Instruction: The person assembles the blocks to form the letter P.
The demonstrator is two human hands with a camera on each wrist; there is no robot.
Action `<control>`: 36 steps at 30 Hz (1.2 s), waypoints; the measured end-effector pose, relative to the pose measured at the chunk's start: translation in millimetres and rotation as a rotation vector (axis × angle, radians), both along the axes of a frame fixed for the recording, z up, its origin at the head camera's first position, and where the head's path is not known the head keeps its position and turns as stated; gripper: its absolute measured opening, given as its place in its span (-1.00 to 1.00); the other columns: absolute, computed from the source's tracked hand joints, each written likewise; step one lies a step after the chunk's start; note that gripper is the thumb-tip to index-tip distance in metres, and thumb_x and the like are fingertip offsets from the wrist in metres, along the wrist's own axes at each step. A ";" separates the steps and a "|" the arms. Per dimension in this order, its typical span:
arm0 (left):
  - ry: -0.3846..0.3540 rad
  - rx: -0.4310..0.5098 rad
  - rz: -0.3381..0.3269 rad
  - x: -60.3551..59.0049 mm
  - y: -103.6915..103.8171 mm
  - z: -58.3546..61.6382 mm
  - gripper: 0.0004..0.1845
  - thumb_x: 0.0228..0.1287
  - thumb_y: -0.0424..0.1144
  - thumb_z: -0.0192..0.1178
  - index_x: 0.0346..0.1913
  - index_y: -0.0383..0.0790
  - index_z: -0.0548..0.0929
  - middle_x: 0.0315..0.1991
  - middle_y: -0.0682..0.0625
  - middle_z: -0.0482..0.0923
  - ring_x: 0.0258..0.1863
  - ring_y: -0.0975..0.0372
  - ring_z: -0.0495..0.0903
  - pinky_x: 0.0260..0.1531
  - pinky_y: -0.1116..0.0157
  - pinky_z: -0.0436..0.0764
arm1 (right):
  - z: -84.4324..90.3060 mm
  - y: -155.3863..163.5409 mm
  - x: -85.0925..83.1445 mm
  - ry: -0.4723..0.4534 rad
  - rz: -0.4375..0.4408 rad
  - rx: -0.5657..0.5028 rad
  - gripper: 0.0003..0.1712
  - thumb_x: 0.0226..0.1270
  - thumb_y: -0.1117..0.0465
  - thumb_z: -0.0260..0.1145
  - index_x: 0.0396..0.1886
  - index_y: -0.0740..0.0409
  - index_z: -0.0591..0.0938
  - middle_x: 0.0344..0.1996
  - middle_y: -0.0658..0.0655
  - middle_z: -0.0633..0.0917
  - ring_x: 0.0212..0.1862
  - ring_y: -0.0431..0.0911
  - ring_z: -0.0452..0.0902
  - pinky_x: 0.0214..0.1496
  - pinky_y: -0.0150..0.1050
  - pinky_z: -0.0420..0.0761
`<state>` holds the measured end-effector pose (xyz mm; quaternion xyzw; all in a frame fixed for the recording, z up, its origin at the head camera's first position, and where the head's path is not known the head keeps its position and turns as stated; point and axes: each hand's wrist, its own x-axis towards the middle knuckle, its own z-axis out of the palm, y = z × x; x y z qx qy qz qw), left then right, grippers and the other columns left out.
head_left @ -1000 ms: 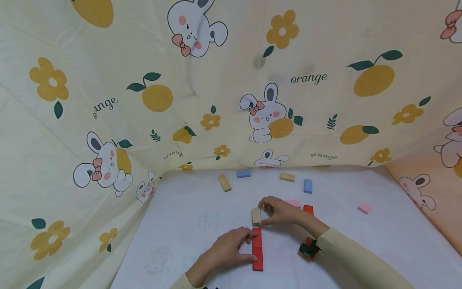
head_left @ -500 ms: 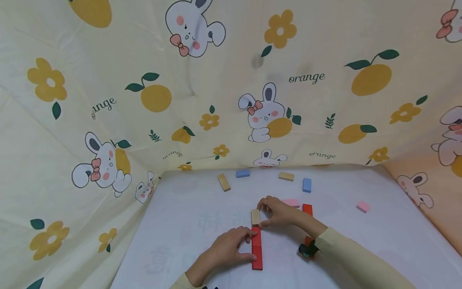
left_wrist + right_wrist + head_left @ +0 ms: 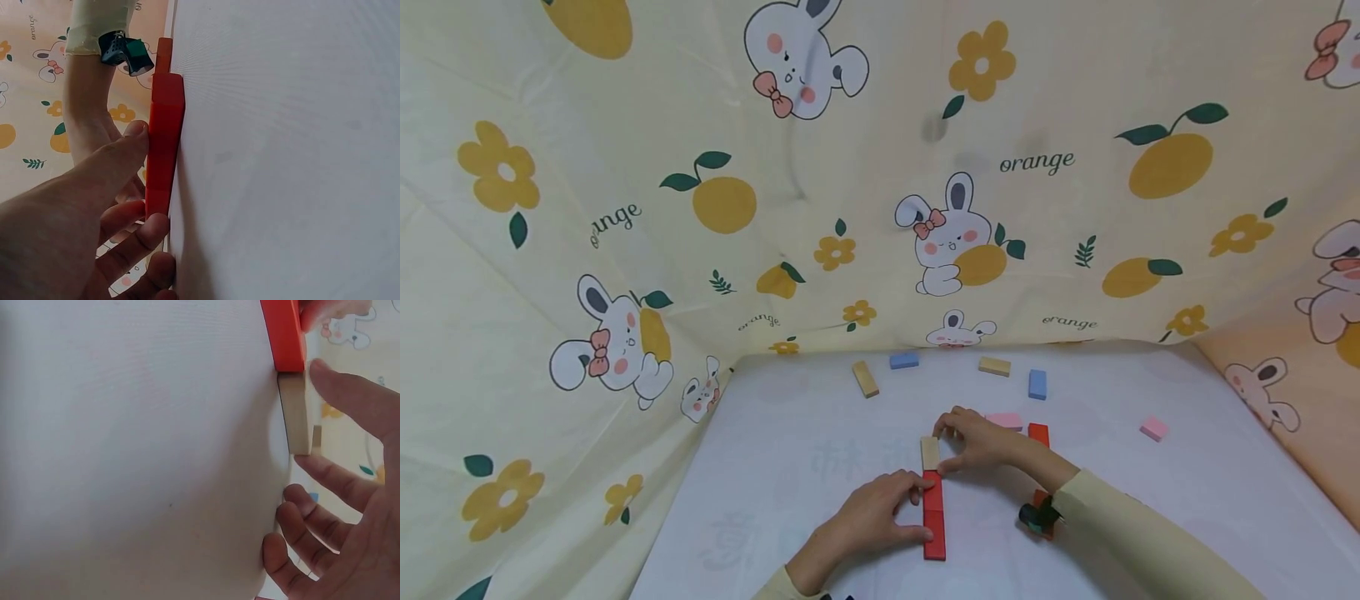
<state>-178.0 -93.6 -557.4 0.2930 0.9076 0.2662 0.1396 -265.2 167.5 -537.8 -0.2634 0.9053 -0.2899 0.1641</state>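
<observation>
**Q:** Where are your hands and what do they hold?

**A:** My left hand (image 3: 871,518) rests on the white desk (image 3: 1187,492), fingers and thumb gripping the side of a long red wooden block (image 3: 934,514) lying flat. I hold it there, I judge, so that it cannot slide. My right hand (image 3: 977,440) pinches a short tan wooden block (image 3: 930,452) between thumb and fingertips, keeping it end to end against the red one's far end. The right wrist view shows the two ends touching, in one straight line.

**Q:** What else is on the desk?

**A:** Loose blocks lie well apart towards the back: two tan (image 3: 866,378), two blue (image 3: 1037,384), two pink (image 3: 1154,429). Another red block (image 3: 1039,434) sits just behind my right wrist. A cartoon rabbit-and-orange cloth (image 3: 880,167) hangs all around.
</observation>
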 end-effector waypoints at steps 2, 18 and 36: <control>0.005 -0.002 -0.002 0.3 -0.2 0.2 -0.30 0.24 0.21 0.54 0.40 0.18 0.57 -0.13 0.35 0.50 -0.27 0.48 0.41 -0.30 0.45 0.48 | -0.4 -1.0 -0.5 -0.008 -0.011 -0.001 -0.45 0.24 -0.06 0.66 0.12 -0.04 0.64 0.00 0.04 0.59 0.06 -0.03 0.46 0.09 -0.05 0.62; 0.017 -0.025 0.015 3.0 1.9 1.7 -0.28 0.22 0.20 0.56 0.40 0.16 0.58 -0.13 0.34 0.53 -0.23 0.48 0.42 -0.27 0.44 0.49 | -2.1 -3.8 0.4 -0.004 -0.020 0.011 -0.46 0.23 -0.04 0.66 0.09 -0.01 0.63 -0.02 0.03 0.60 0.05 -0.05 0.48 0.07 -0.05 0.65; 0.021 -0.015 0.012 2.1 -0.9 2.0 -0.21 0.27 0.28 0.49 0.51 0.19 0.50 -0.12 0.33 0.49 -0.22 0.46 0.41 -0.28 0.42 0.44 | -1.3 8.0 5.4 0.047 -0.104 -0.078 -0.45 0.27 0.00 0.65 0.14 0.09 0.66 -0.04 0.05 0.66 0.01 -0.05 0.54 0.12 -0.09 0.67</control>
